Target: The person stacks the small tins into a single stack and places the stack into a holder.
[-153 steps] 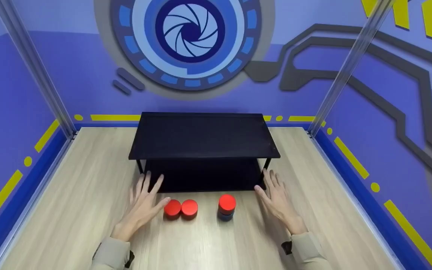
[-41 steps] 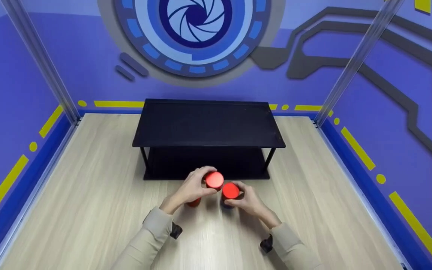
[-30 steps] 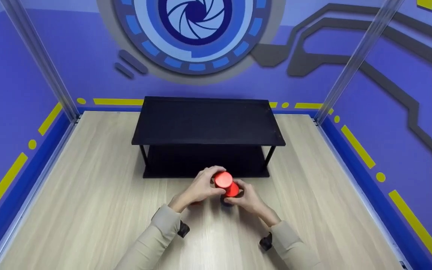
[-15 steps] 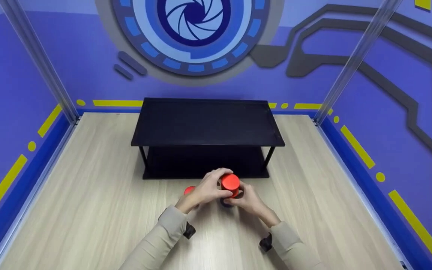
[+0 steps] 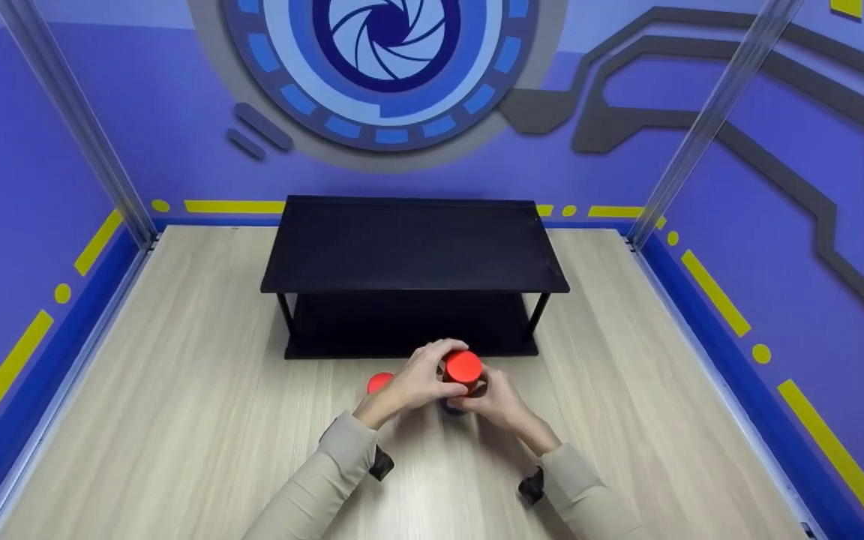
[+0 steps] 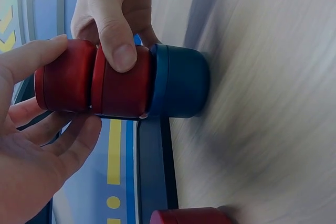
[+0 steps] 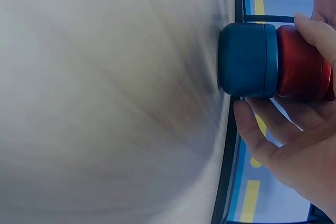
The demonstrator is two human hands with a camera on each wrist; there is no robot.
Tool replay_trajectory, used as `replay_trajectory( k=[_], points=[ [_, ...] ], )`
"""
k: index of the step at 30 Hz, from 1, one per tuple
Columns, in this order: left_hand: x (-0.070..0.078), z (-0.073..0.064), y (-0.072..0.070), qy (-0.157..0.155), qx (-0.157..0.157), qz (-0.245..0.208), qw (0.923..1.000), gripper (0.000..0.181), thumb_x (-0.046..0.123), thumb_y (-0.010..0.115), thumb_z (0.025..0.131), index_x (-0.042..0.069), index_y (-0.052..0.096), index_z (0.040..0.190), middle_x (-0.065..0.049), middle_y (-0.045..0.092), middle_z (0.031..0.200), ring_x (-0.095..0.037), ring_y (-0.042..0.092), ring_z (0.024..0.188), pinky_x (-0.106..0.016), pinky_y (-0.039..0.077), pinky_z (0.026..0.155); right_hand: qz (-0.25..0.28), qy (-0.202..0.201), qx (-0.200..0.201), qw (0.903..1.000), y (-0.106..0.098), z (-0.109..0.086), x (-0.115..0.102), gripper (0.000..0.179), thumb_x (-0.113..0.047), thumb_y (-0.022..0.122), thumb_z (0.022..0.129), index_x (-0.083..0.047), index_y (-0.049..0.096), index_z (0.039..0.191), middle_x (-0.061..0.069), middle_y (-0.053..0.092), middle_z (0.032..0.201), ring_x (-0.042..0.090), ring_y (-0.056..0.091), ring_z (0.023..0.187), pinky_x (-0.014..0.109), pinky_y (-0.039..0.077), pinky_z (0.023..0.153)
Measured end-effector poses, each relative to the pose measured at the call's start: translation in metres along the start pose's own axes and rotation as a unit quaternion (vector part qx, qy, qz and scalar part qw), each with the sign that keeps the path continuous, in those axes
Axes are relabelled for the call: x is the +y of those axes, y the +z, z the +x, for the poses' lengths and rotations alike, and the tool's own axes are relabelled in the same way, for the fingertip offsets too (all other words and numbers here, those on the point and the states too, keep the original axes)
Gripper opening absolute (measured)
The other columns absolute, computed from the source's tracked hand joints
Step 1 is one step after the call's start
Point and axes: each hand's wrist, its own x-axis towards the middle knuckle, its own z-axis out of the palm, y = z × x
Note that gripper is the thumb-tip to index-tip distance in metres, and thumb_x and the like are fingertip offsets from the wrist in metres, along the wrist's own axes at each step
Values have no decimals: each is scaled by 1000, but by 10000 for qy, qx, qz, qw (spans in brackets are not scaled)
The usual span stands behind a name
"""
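Three small round lidded tins stand in one upright stack in front of the black rack. At the bottom, on the table, is the blue tin (image 6: 181, 82). Over it sits a red tin (image 6: 123, 87), which my right hand (image 5: 503, 401) grips between thumb and fingers. Topmost is another red tin (image 5: 464, 367), held by my left hand (image 5: 417, 379) right at the lid of the one below. In the head view the hands hide much of the lower two tins. A further red tin (image 5: 380, 382) stands on the table behind my left wrist, partly covered by it.
A black two-level rack (image 5: 415, 244) stands just beyond the hands, its lower shelf (image 5: 372, 330) close to the fingertips. Bare wooden table (image 5: 199, 375) extends to both sides. Blue printed walls with metal corner posts (image 5: 76, 112) enclose the back and sides.
My hands, open beside the tins at first, have closed on two red ones. The left hand has carried its red tin rightward onto the stack, which my right hand keeps holding.
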Motion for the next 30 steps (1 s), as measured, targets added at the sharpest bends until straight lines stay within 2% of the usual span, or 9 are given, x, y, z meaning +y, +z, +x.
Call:
replay_trajectory(
  k=[6,11,15,18,20,25,27,30],
  points=[
    [-1,-1,1,-14,-11,-19,10000,62,24,81,74,10,55,129,-6,63,123,-23,57,109,-40,42,96,56,112,-29,9999,0,-1,-1,51,-19,84,73,0,62,115,13,70,105,5,62,84,23,53,75],
    [-1,-2,1,-112,-32,-32,9999,65,25,80,74,11,53,132,-6,61,128,-25,56,113,-42,40,99,26,119,11,9999,-1,-3,-16,49,-11,82,73,5,61,115,17,70,106,7,62,86,31,55,78],
    [-3,-5,0,-210,-94,-81,9997,71,25,80,74,13,49,136,-5,57,134,-27,52,121,-47,37,104,18,141,-26,9999,-6,-7,-37,50,-8,81,74,9,59,116,21,69,109,12,63,91,38,55,83],
    [-5,-10,-3,-197,-135,-169,9996,75,25,81,75,12,46,140,-7,56,133,-31,51,122,-49,39,103,77,207,-82,9997,-8,-9,-42,50,-9,80,76,9,59,117,21,69,110,12,64,93,41,55,84],
    [-8,-15,-8,-148,-97,-155,9997,76,24,81,76,10,44,141,-10,57,131,-32,50,122,-48,41,101,153,217,-135,9996,-8,-8,-41,49,-8,80,76,9,59,116,21,69,110,10,64,91,39,56,81],
    [-22,-30,-23,-210,156,110,9996,78,23,81,75,10,43,142,-10,56,128,-29,48,119,-46,42,101,203,304,-110,9993,-1,-4,-15,50,-9,81,75,6,59,118,20,68,110,6,63,87,33,55,77],
    [-30,-38,-30,-327,233,213,9990,79,23,82,74,10,43,142,-10,56,129,-30,46,120,-47,40,102,197,364,-65,9991,2,-2,-5,53,-11,82,74,5,59,119,19,68,111,8,63,88,31,55,78],
    [-41,-50,-39,-546,238,383,9975,80,24,83,72,8,45,141,-13,54,132,-35,44,123,-53,38,104,267,431,-77,9987,2,-2,-2,54,-14,83,73,2,60,119,17,69,110,12,65,88,27,54,77]
  ],
)
